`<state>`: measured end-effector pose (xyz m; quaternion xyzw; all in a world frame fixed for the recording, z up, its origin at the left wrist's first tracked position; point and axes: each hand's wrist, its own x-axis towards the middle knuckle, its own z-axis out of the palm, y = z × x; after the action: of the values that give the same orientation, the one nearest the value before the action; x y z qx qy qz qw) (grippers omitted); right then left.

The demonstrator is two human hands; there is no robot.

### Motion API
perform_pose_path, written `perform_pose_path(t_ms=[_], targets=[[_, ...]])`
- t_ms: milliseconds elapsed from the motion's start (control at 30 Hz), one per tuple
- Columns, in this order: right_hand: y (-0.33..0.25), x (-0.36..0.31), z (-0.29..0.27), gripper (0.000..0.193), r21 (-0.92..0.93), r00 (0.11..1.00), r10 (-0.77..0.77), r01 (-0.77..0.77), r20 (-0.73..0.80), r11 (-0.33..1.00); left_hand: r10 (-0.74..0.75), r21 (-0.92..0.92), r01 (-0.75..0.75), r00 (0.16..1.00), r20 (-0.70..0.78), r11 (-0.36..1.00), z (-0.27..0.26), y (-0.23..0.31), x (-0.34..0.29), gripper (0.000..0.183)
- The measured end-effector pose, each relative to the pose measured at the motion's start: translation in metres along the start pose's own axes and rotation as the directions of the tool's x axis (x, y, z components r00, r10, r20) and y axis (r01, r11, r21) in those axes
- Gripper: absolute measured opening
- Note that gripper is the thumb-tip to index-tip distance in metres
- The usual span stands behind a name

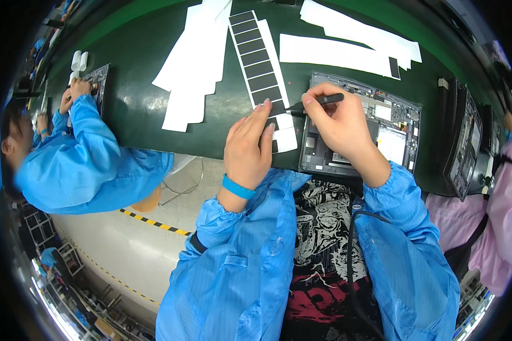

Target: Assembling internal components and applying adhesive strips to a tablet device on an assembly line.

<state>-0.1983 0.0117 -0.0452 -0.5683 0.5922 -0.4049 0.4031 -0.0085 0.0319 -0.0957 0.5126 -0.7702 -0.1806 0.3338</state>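
My left hand (247, 145) lies with fingers stretched out on the lower end of a white backing strip bearing a row of black rectangular stickers (259, 69). Closed in a pinch, my right hand (342, 124) grips black tweezers (331, 99). Their tip points left and meets the black sticker beside my left fingertips; whether it has lifted an edge I cannot tell. Partly under my right hand and forearm is an opened laptop base (312, 139), with its circuit board and inner parts showing.
White sheets (194, 59) are piled left of the strip, and more white strips (330, 52) lie at the back right. More opened laptop units (465, 139) stand at the right. To the left a co-worker in a blue smock (91, 162) handles another device (99, 85).
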Motion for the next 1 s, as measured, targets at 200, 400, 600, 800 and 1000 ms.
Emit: perform_pose_path(t_ms=[200,400,600,800,1000], targets=[[-0.002,-0.003,0.016,0.017,-0.077,0.997,-0.054,0.059,0.060,0.995,-0.010,-0.014,0.010,1.000,-0.010,1.000,-0.005,-0.003,-0.002,0.042],[-0.004,-0.006,0.020,0.015,-0.168,0.996,0.001,0.014,0.089,0.986,-0.015,0.014,0.015,1.000,-0.001,1.000,-0.004,0.000,0.000,0.041],[-0.004,-0.010,0.029,0.020,-0.100,0.999,-0.037,0.037,0.008,0.994,-0.012,-0.030,0.009,0.998,-0.070,1.000,-0.003,-0.004,0.000,0.037],[-0.005,-0.015,0.026,0.021,0.026,0.996,-0.090,0.090,-0.006,0.996,-0.032,-0.007,0.031,0.991,-0.132,0.999,0.004,0.000,0.003,0.033],[-0.010,-0.022,0.013,0.020,-0.011,0.962,-0.270,0.270,-0.035,0.963,-0.057,-0.049,0.051,0.988,-0.144,0.998,0.006,0.000,0.002,0.035]])
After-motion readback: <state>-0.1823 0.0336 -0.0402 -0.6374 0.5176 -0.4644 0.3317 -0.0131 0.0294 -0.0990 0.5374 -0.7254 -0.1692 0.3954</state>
